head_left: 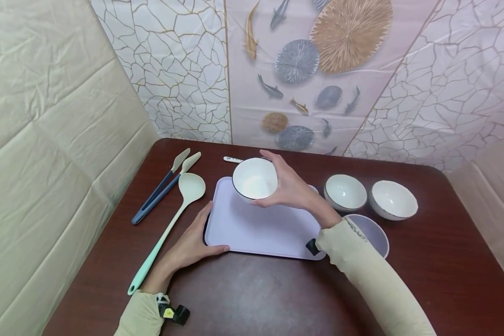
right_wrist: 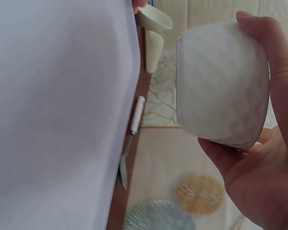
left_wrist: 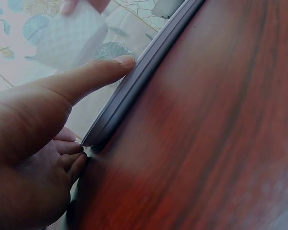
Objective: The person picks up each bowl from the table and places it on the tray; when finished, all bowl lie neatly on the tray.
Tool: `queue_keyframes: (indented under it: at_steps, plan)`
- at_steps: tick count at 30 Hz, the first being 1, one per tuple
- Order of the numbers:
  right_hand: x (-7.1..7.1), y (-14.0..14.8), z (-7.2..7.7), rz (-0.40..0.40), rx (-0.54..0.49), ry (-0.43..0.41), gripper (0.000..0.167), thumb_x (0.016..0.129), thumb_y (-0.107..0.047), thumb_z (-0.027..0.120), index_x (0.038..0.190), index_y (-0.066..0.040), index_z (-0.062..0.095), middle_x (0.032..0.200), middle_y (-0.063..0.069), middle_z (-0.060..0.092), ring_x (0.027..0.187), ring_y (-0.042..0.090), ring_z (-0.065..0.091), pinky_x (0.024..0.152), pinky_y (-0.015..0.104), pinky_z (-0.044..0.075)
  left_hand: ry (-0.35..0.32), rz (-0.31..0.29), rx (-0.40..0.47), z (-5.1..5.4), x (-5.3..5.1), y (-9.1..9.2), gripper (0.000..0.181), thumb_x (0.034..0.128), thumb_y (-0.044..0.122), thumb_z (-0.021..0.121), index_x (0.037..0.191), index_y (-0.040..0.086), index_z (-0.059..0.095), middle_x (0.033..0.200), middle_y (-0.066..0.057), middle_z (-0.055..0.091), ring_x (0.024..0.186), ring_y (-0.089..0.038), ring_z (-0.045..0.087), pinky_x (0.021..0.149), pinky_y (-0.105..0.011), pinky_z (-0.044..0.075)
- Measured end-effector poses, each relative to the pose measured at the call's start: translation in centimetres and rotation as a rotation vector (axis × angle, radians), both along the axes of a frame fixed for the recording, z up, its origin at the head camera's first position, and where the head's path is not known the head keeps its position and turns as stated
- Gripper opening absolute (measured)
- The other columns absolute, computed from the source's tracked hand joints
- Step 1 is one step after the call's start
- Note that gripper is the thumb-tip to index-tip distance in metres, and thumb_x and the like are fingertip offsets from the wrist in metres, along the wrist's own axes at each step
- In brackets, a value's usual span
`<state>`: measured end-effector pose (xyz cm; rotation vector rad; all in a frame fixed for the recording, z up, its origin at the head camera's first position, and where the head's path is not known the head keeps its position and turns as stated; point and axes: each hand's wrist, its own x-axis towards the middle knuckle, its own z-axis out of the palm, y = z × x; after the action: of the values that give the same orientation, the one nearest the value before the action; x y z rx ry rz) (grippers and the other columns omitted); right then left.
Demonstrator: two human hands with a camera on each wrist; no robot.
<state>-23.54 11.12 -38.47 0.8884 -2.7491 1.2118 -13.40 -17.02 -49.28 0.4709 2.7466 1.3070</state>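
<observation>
A person's right hand (head_left: 289, 183) is gripping a round, faceted white bowl (head_left: 254, 181) with a dark rim above a rectangular, pale-lavender tray (head_left: 260, 233), while the left hand (head_left: 193, 240), apart from the right, is clasping the tray's near left corner. A cream-headed ladle (head_left: 192, 186) with a mint-green handle is lying leftward on a dark-red, wood-grained table (head_left: 437, 275).

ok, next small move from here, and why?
Probably lower the white, faceted round bowl onto the lavender rectangular tray: the right hand holds it above the tray, with a gap showing in the right wrist view, and the left hand touches the tray's near-left corner, which may steady it.
</observation>
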Motion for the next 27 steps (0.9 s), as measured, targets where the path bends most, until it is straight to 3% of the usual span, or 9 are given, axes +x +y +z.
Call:
queue_keyframes:
  at_steps: [16, 27]
  plan:
    - [-2.2, -3.2, -3.4, -0.048, -0.015, -0.020, 0.125, 0.053, -0.051, 0.093, 0.154, -0.020, 0.024, 0.148, 0.004, 0.035, 0.124, 0.024, 0.043, 0.097, 0.046, 0.041, 0.005, -0.009, 0.002, -0.2, -0.2, -0.1, 0.125, 0.0692, 0.059, 0.082, 0.158, 0.010, 0.009, 0.161, -0.006, 0.014, 0.143, -0.021, 0.023, 0.110, -0.048, 0.028]
    - [-2.8, -4.2, -5.2, -0.046, -0.023, -0.029, 0.127, 0.053, -0.050, 0.093, 0.154, -0.019, 0.023, 0.149, 0.009, 0.035, 0.126, 0.025, 0.043, 0.099, 0.046, 0.040, 0.011, -0.009, 0.000, -0.2, -0.1, -0.2, 0.124, 0.0697, 0.056, 0.083, 0.158, 0.009, 0.010, 0.161, -0.007, 0.015, 0.143, -0.020, 0.023, 0.110, -0.046, 0.027]
